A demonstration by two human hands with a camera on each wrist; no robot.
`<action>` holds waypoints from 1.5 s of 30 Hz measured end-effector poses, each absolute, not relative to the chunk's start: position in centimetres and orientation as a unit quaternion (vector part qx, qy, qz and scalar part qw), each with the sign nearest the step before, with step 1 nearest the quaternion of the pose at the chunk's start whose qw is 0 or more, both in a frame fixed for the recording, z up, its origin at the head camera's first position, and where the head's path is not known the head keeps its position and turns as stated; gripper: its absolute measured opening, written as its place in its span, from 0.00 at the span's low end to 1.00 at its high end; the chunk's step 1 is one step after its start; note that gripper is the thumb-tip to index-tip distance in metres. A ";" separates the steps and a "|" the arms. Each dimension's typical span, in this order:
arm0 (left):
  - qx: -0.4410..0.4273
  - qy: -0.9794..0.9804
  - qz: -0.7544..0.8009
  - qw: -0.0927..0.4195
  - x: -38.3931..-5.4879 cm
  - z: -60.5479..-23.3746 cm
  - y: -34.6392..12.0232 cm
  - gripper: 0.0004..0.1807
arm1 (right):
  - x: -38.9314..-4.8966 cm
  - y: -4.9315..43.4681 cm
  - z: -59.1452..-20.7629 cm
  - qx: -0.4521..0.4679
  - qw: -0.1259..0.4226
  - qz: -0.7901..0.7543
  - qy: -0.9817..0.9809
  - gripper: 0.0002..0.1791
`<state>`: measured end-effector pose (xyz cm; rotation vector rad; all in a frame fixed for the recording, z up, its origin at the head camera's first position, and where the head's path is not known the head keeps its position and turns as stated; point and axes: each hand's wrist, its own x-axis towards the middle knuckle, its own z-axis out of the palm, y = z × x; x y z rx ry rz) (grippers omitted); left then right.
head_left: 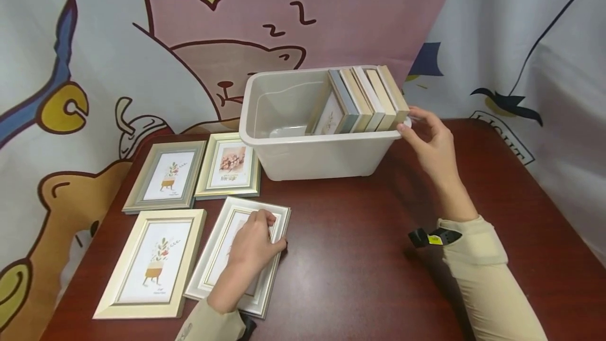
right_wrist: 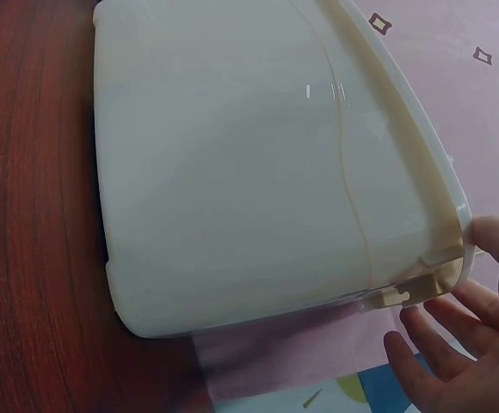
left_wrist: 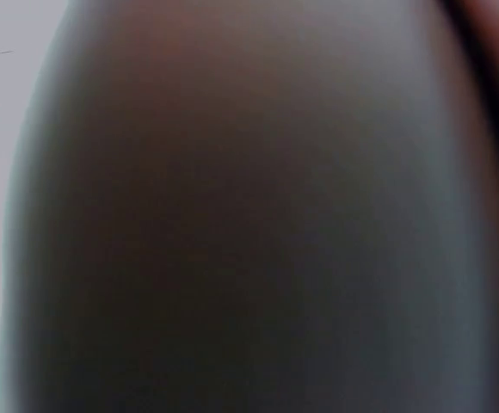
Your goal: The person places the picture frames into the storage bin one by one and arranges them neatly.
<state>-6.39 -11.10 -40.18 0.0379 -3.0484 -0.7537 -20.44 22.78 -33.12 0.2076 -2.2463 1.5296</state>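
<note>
A light grey plastic bin (head_left: 322,157) stands at the back of the table. Picture frames (head_left: 366,101) are lined up on edge inside its right half. At the bin's right end, my right hand (head_left: 433,143) grips the rim with thumb and fingers; the right wrist view shows that hand (right_wrist: 473,335) around the rim's corner. My left hand (head_left: 251,243) is over a white picture frame (head_left: 279,225) lying face up, its fingers loosely bent and the thumb near the right edge. The hand covers much of that picture. The left wrist view is a dark blur.
To the left lie a grey-green frame (head_left: 132,193), a pale yellow frame (head_left: 203,188) beside the bin and a larger cream frame (head_left: 123,309), all face up. The dark red-brown table (head_left: 341,257) meets a printed cloth (head_left: 360,14) behind.
</note>
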 end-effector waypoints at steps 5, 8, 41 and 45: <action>0.006 -0.979 -0.204 -0.007 -6.4 -40.0 -11.0 0.27 | -20.5 22.7 -33.1 0.069 0.203 0.549 -0.808 0.23; 0.017 -0.978 -0.206 -0.012 -6.4 -40.0 -10.9 0.26 | -20.4 22.7 -33.1 0.072 0.204 0.549 -0.807 0.23; -0.238 -0.870 -0.425 0.071 -2.1 -34.5 -9.2 0.26 | -20.5 22.8 -33.2 0.080 0.201 0.549 -0.807 0.24; -0.264 -0.841 -0.469 0.061 -2.2 -34.5 -9.2 0.26 | -20.4 22.8 -33.2 0.079 0.201 0.549 -0.808 0.24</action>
